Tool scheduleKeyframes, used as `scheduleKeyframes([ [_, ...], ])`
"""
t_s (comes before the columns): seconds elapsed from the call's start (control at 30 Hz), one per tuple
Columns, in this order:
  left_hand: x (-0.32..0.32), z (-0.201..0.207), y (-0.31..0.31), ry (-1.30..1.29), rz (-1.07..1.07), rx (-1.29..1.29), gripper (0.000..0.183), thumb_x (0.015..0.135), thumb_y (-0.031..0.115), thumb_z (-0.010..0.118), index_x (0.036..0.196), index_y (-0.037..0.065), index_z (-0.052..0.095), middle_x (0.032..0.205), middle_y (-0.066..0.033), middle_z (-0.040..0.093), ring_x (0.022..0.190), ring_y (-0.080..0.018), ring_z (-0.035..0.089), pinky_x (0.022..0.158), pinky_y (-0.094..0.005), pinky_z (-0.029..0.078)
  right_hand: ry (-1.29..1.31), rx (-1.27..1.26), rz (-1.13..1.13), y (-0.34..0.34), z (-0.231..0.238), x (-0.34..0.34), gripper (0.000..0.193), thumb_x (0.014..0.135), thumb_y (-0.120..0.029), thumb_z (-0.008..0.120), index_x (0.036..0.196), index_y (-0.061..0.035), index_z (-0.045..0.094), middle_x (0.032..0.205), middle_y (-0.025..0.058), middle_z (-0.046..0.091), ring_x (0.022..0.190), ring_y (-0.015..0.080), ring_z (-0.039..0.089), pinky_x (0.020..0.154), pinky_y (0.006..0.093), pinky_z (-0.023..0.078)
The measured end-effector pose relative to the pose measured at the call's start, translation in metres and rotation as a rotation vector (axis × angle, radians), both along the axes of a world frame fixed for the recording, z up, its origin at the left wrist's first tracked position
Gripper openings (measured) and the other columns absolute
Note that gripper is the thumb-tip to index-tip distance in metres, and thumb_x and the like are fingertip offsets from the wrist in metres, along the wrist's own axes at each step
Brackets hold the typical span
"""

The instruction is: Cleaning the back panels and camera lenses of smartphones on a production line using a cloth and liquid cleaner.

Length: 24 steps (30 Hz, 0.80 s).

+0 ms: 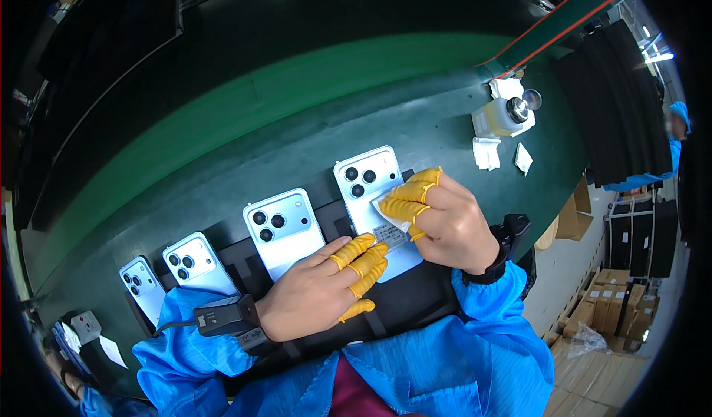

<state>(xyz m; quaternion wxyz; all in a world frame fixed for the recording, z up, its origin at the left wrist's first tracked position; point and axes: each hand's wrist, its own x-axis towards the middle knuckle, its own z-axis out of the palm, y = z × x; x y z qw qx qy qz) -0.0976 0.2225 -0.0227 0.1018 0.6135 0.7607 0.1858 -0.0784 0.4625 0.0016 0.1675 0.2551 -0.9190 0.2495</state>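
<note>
Four pale-blue phones stood in a slanting row across a dark green bench (pixel 430 120), with a worker in a blue jacket (pixel 371 376) bent over the one farthest to the right. That rightmost phone (pixel 358 211) lay back-up, its three-lens camera block toward the far side and a grey printed patch (pixel 389 233) lower on its back. The right hand (pixel 451 220), yellow covers on its fingers, pressed a folded white wipe (pixel 380 209) to the phone's back, its grip closed on the cloth. The left hand (pixel 315 295), also in yellow finger covers, reached in from the opposite side, its fingers loosely bent at the phone's lower left edge; whether that grip had firm hold of the phone could not be told.

To the left lay the second phone (pixel 289 250), the third phone (pixel 199 267) and the smallest-looking, the leftmost phone (pixel 147 291), all with lenses up. A black mat (pixel 415 302) showed beneath the work. Black devices (pixel 222 315) were strapped at both wrists. Toward the far right of the bench, a bottle (pixel 491 123) with a metal top stood among white cloths (pixel 486 153). Cardboard cartons (pixel 612 302) were stacked beyond.
</note>
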Motion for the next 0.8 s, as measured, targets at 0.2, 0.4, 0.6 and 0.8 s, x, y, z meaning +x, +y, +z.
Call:
scheduleKeyframes([
  [0.2, 0.0, -0.002, 0.0, 0.013, 0.0, 0.004, 0.051, 0.09, 0.041, 0.058, 0.127, 0.006, 0.057, 0.128, -0.0086, 0.057, 0.127, -0.0247, 0.047, 0.113, -0.041, 0.029, -0.046, -0.044, -0.051, -0.002, 0.002, 0.001, 0.022, 0.057, 0.006, 0.067, 0.078, 0.0005, 0.07, 0.084, 0.0129, 0.064, 0.075, 0.0281, 0.061, 0.07, 0.0351, 0.052],
  [0.4, -0.001, 0.001, 0.0, 0.003, -0.008, -0.007, 0.051, 0.089, 0.039, 0.06, 0.127, 0.005, 0.057, 0.131, -0.0088, 0.055, 0.128, -0.0257, 0.046, 0.113, -0.0408, 0.03, -0.592, -1.173, -0.139, -0.006, 0.007, 0.002, 0.025, 0.082, 0.003, 0.066, 0.106, 0.0014, 0.067, 0.104, 0.0139, 0.068, 0.098, 0.0225, 0.065, 0.087, 0.0323, 0.051],
  [0.6, 0.001, 0.002, 0.002, 0.046, 0.009, 0.059, 0.051, 0.088, 0.036, 0.062, 0.127, 0.004, 0.056, 0.133, -0.0101, 0.053, 0.128, -0.0278, 0.046, 0.112, -0.0413, 0.032, -0.94, -1.68, 0.009, 0.001, 0.005, 0.004, 0.037, 0.086, 0.003, 0.064, 0.122, 0.0049, 0.056, 0.116, 0.0164, 0.063, 0.106, 0.0241, 0.064, 0.094, 0.0337, 0.05],
  [0.8, 0.001, 0.029, -0.006, -0.273, 0.213, 0.326, 0.043, 0.087, 0.022, 0.066, 0.126, 0.006, 0.058, 0.121, -0.0163, 0.057, 0.116, -0.0351, 0.054, 0.096, -0.0396, 0.047, -0.491, -1.23, -0.108, -0.03, 0.029, 0.018, 0.028, 0.078, 0.006, 0.071, 0.103, 0.0004, 0.059, 0.114, 0.0145, 0.062, 0.106, 0.0262, 0.062, 0.092, 0.0334, 0.051],
])
